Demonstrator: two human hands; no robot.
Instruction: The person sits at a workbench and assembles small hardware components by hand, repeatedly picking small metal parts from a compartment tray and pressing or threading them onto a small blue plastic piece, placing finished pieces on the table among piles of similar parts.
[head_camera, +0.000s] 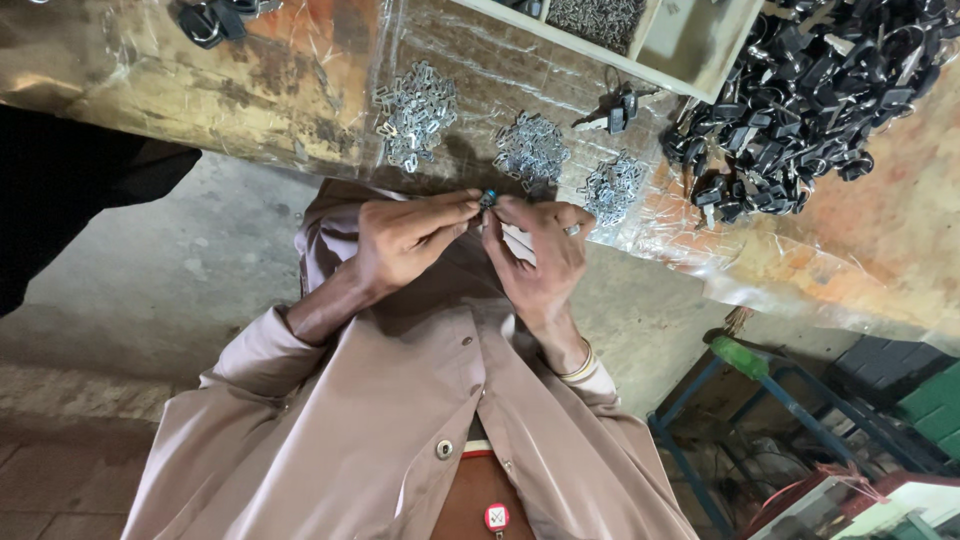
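Together, your hands pinch one small dark piece (488, 197) just off the bench's (150, 90) near edge.
From the left: your left hand (405, 240) and right hand (540, 255) close fingertips on that piece between them. Three heaps of small metal clips (418, 115) lie close along the near edge, and a big pile of black parts (810, 90) fills the right end; how many are finished I can't tell. Open floor below your forearms gives room.

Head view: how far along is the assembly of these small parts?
Looks done: a large heap of black parts on the table. In hand: left hand and right hand pinch one small dark piece. Left: three piles of metal clips.
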